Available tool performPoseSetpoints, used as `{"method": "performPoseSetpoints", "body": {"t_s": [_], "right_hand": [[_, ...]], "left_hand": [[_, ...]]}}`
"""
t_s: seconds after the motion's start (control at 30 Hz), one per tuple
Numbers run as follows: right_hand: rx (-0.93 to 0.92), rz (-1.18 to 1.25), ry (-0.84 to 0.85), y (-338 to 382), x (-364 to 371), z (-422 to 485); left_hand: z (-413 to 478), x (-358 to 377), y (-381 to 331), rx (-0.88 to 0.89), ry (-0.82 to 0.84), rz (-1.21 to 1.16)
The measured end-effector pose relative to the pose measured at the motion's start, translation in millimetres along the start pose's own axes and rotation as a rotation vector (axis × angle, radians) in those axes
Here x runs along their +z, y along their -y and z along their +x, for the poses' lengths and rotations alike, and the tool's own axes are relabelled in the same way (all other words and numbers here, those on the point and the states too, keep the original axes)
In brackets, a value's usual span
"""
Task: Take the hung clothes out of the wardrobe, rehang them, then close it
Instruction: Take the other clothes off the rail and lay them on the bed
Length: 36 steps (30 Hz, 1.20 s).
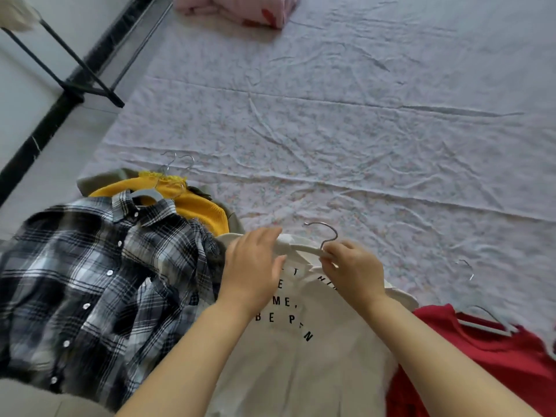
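Observation:
A white T-shirt (288,356) with black letters lies on the bed in front of me, on a white hanger (313,251) with a metal hook. My right hand (353,270) pinches the hanger just below the hook. My left hand (252,270) lies with straight fingers on the shirt's left shoulder. To the left lies a black-and-white plaid shirt (90,284) on a hanger, over a yellow knit top (198,206). A red garment (496,362) on a hanger lies at the right. The wardrobe is out of view.
The bed carries a wrinkled pale floral sheet (361,130). A folded pink quilt (240,7) sits at the far edge. Black metal legs (78,76) of a rack stand on the floor at the left, beside a dark strip along the bed.

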State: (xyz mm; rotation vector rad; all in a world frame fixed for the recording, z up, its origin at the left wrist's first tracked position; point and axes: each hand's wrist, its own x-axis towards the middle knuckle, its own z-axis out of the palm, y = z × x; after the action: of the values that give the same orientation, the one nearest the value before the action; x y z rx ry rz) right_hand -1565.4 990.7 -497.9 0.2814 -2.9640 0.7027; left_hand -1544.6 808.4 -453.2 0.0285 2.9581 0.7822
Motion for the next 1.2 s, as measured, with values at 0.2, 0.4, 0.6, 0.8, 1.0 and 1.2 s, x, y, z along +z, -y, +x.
{"method": "performPoseSetpoints", "body": {"t_s": [0.2,0.4,0.6,0.8,1.0,1.2], "right_hand": [[0.017,0.081,-0.098,61,-92,-31],[-0.034,0.047,-0.249,117,-173,-63],[0.023,-0.034,-0.378,161,-233,-128],[0.220,0.009,-0.485,164,-287,-210],[0.365,0.019,-0.657,151,-338,-303],[0.503,-0.075,-0.873,121,-378,-403]], "left_hand": [[-36,-58,-40,0.076,-0.063,0.027],[-68,-108,-64,0.235,-0.150,-0.017],[-110,-146,-84,0.403,-0.204,-0.116],[-152,-149,-134,0.581,-0.186,-0.244],[-200,-134,-210,0.855,-0.174,-0.335],[-266,-100,-292,1.091,-0.162,-0.416]]}}
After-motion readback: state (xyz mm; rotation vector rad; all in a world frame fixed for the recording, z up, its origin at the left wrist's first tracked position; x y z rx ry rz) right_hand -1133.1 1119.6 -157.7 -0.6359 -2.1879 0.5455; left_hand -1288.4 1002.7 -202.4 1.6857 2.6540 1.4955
